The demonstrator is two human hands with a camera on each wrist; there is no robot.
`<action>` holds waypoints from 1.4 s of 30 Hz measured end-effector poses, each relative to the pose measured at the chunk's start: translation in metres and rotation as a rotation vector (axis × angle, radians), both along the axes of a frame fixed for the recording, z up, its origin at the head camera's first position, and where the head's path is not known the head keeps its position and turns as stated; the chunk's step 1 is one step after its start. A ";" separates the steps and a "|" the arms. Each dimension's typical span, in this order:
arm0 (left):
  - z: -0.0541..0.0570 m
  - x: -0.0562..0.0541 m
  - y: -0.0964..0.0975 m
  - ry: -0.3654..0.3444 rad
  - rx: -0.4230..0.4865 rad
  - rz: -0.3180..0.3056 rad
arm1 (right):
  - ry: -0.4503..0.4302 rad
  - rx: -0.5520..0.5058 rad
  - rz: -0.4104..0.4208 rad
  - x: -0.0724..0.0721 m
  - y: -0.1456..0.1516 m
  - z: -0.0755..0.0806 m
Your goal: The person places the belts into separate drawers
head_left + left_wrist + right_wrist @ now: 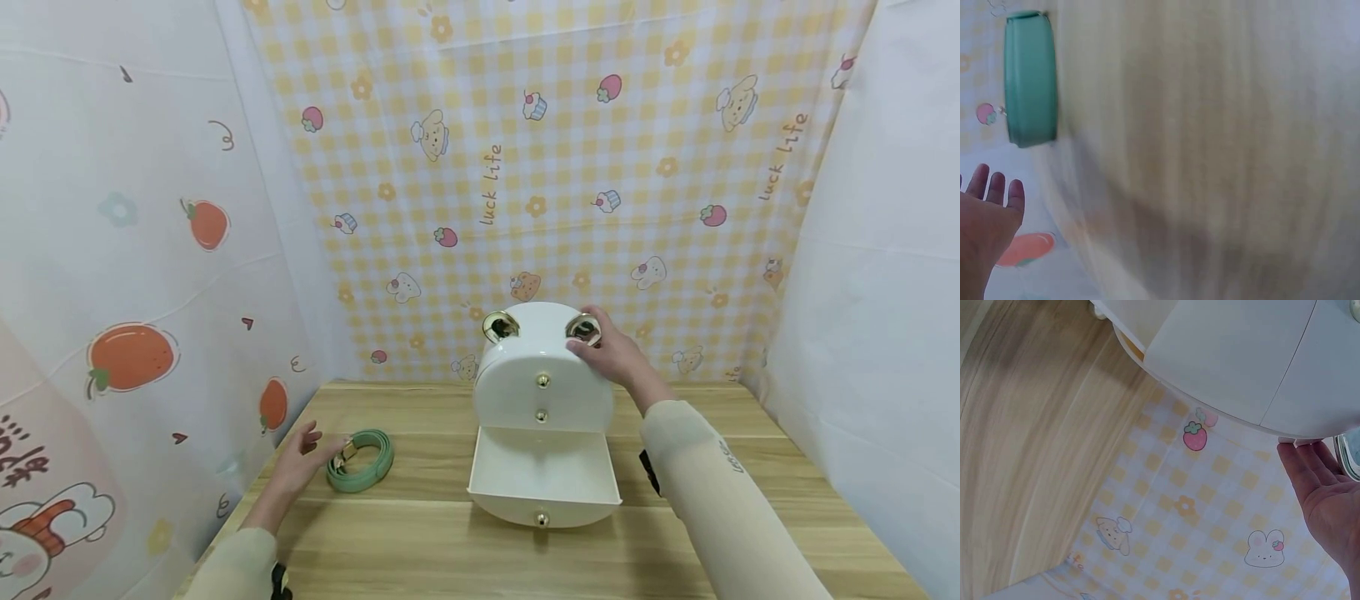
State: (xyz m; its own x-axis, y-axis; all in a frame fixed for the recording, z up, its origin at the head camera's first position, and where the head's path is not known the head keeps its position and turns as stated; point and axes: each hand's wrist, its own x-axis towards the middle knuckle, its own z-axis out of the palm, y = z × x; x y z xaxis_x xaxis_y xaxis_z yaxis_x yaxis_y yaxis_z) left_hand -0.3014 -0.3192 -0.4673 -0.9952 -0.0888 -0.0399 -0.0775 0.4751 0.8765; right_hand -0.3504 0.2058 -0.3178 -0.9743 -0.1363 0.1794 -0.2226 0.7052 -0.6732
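A white rounded drawer box point(543, 400) with gold knobs and two round gold-rimmed ornaments on top stands on the table. Its bottom drawer point(543, 467) is pulled out, and I see nothing inside. My right hand point(611, 350) grips the box's upper right corner beside one ornament, thumb in front; in the right wrist view its fingertips point(1288, 453) lie against the back. To the left, a coiled green belt point(367, 475) with a gold buckle stands on its edge. My left hand point(300, 458) is beside it, fingers loose, thumb at the buckle; contact is unclear.
The wooden table point(420, 533) ends at a yellow checked cloth point(540, 167) behind. White printed cloth point(150, 250) hangs along the left side, and plain white cloth point(870, 292) along the right.
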 end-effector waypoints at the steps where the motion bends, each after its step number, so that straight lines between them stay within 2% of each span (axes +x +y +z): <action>1: -0.002 0.001 -0.001 -0.008 -0.003 -0.002 | -0.001 -0.001 -0.001 0.000 0.000 0.000; 10: -0.026 0.000 -0.014 -0.075 -0.063 -0.030 | 0.028 0.005 0.003 0.000 0.000 -0.002; 15: -0.033 0.001 -0.013 -0.076 -0.072 -0.062 | 0.016 -0.008 -0.001 0.000 0.000 -0.002; 20: -0.038 0.001 -0.011 -0.069 -0.107 -0.085 | 0.014 -0.007 -0.007 0.001 0.000 -0.001; 28: -0.042 0.001 -0.008 -0.067 -0.241 -0.127 | 0.007 -0.002 -0.002 0.002 -0.001 0.000; 42: -0.045 -0.001 -0.004 -0.027 -0.282 -0.125 | 0.018 -0.004 -0.001 0.002 -0.001 -0.001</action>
State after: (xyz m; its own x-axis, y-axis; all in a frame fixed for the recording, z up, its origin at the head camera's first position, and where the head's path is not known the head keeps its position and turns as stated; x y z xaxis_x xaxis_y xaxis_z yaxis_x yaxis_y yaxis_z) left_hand -0.3027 -0.3230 -0.5122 -0.9980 0.0231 -0.0580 -0.0248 0.7064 0.7073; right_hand -0.3482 0.2052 -0.3189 -0.9711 -0.1346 0.1972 -0.2339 0.7029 -0.6717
